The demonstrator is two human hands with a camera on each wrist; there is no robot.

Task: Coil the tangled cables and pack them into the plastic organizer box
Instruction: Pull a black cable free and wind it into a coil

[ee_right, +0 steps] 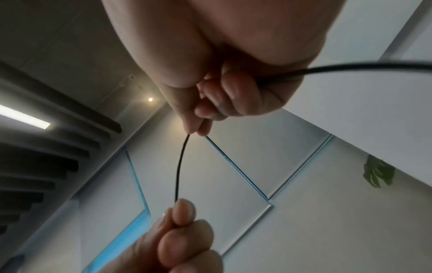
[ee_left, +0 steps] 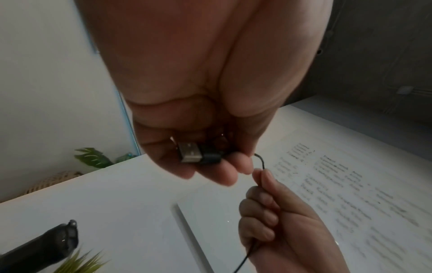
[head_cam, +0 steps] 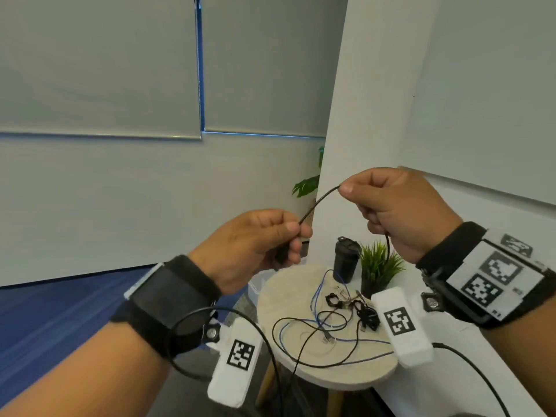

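I hold a thin black cable (head_cam: 319, 202) in the air above the round table (head_cam: 346, 374). My left hand (head_cam: 296, 233) pinches it near one end, and its USB plug (ee_left: 190, 152) lies under the curled fingers in the left wrist view. My right hand (head_cam: 349, 191) pinches the same cable a short span further along, higher and to the right. That span arches between the hands (ee_right: 178, 166). From the right hand the cable drops to the table. A tangle of black and blue cables (head_cam: 325, 322) lies on the tabletop.
A black tumbler (head_cam: 346, 260) and a small potted plant (head_cam: 377, 267) stand at the table's far side. A pale translucent container edge (head_cam: 255, 284) shows behind my left hand. White walls rise close on the right; blue carpet (head_cam: 45, 311) lies at left.
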